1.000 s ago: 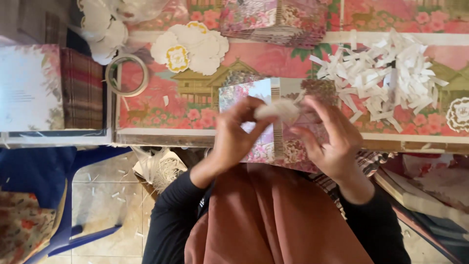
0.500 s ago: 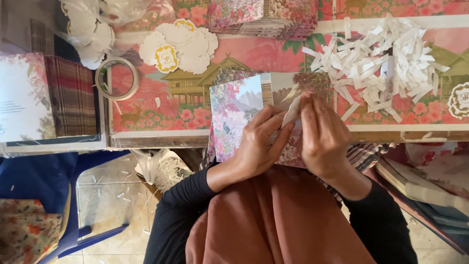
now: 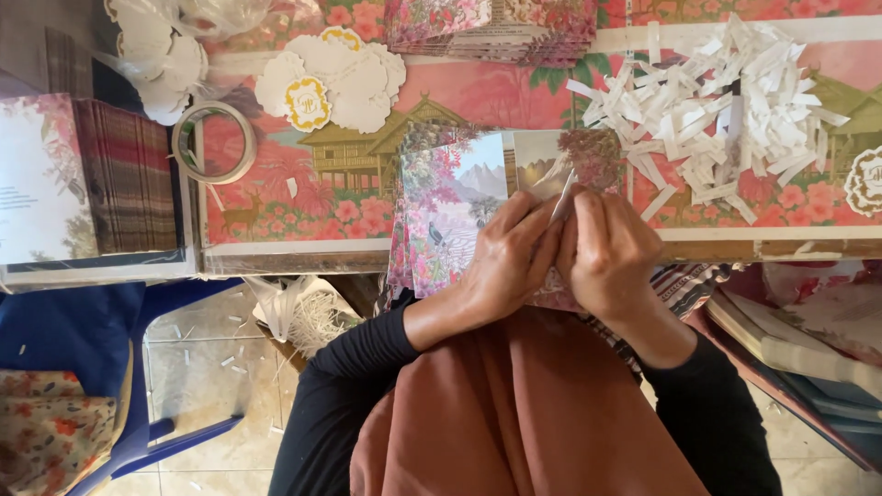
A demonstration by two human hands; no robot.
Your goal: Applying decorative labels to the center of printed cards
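The left hand point(image 3: 508, 262) and the right hand point(image 3: 606, 257) meet fingertip to fingertip over a printed card point(image 3: 455, 207), pinching a thin white strip point(image 3: 561, 197) between them. Both hands are closed in a fine pinch: the left fingers curl in from the left, the right thumb and forefinger press from the right, and the strip stands up slanted between them. It looks like backing tape being peeled off the card, so the step in hand seems to be stripping that liner; the next move would call for a steady pull along the strip while the other hand keeps the card down.

The card, with flowers, a bird and a mountain scene, lies half on the near edge of the table point(image 3: 294, 248) and half over the lap, under both hands. Just right and farther off sits a heap of white strips point(image 3: 726, 110). Far centre is a stack of like cards point(image 3: 496, 28). To the left lie scalloped white labels point(image 3: 331, 83) and a tape roll point(image 3: 214, 142). A blue chair point(image 3: 129, 367) stands near left on the floor.
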